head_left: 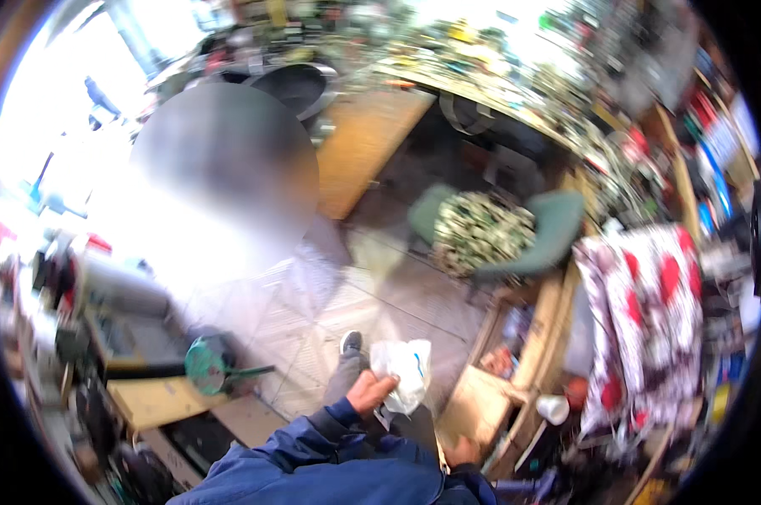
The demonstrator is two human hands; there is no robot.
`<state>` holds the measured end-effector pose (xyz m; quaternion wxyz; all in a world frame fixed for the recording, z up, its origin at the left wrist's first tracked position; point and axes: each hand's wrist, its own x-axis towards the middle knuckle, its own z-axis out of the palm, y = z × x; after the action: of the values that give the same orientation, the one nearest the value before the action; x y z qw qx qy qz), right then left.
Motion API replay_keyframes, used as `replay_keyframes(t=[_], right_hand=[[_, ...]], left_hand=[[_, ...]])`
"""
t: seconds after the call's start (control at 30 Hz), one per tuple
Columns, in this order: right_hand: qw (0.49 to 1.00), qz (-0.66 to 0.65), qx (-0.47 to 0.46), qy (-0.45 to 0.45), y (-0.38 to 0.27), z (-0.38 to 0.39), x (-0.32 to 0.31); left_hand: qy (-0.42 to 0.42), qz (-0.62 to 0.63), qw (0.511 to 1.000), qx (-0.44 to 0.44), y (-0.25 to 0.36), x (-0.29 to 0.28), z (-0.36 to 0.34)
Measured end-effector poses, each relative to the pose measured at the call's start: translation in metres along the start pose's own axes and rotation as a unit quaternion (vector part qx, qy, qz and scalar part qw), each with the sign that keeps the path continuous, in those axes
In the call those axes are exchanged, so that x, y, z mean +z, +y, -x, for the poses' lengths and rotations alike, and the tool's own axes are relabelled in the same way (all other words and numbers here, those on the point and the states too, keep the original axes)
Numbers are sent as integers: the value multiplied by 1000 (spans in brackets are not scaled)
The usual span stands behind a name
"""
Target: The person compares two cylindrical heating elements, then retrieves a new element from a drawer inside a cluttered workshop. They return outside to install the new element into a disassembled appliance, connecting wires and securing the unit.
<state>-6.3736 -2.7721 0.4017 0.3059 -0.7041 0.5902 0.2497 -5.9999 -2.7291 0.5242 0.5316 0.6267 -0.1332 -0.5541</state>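
My left hand (370, 391), coming out of a blue sleeve, is closed on the edge of a crumpled white plastic bag (410, 375) with a small blue mark. The bag hangs in front of my legs, above the tiled floor. What is inside it does not show. Lower and to the right, my right hand (463, 453) is beside a light wooden panel (474, 412) on a low wooden unit. Motion smears its fingers, so I cannot make out whether it touches the panel or grips anything.
A green chair (557, 220) with a camouflage cloth (483, 231) stands ahead on the right. A cluttered workbench (481, 93) curves behind it. A red-and-white patterned cloth (641, 324) hangs at right. On the left is a green round tool (208, 366) on a wooden stand (157, 402).
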Motion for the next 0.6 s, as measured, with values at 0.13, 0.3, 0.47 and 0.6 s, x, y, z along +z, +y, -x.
replay_keyframes(t=[0.13, 0.3, 0.47, 0.6], right_hand=[[976, -100, -57, 184, 63, -43, 13], [970, -33, -183, 154, -165, -141, -74], [941, 21, -329, 75, -460, -162, -75], [915, 86, -394, -4, -652, -145, -29]], left_hand=[[62, 19, 998, 11, -21, -69, 45], [155, 59, 986, 10, 27, -196, 70], [238, 100, 962, 84, 93, -367, 127], [338, 190, 913, 125, 93, -504, 146]])
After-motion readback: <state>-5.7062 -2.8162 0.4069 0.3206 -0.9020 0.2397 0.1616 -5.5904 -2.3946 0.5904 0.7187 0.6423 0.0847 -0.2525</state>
